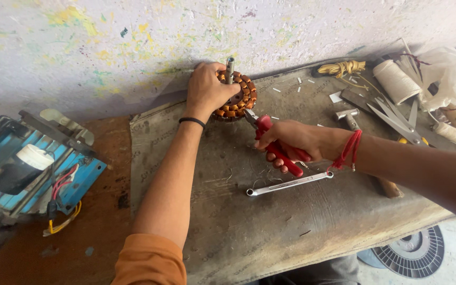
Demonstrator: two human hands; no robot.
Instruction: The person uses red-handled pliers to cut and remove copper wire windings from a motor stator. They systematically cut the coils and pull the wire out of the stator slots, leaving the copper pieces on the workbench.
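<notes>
1. Left hand (206, 89): closed over the left side of a round copper-wound stator (238, 97), fingers wrapped on its rim; black band at the wrist.
2. Stator: flat on a grey mat (249, 227), at the mat's far edge near the wall; steel shaft (230, 69) upright from its centre.
3. Right hand (294, 142): clamped around the red handles of pliers (270, 140); red thread at the wrist.
4. Pliers: tips touching the stator's near right rim; whether the tips grip a wire, not discernible.
5. Ring spanner (290, 184): flat on the mat, just nearside of the right hand, apart from it.
6. Small hammer (348, 117): on the mat beyond the right wrist.
7. Scissors (397, 119), white thread spool (396, 81) and yellow cord bundle (341, 67): near the mat's far right corner.
8. Blue machine (32, 169) with red and yellow wires: beyond the mat's left edge, on the brown bench top.
</notes>
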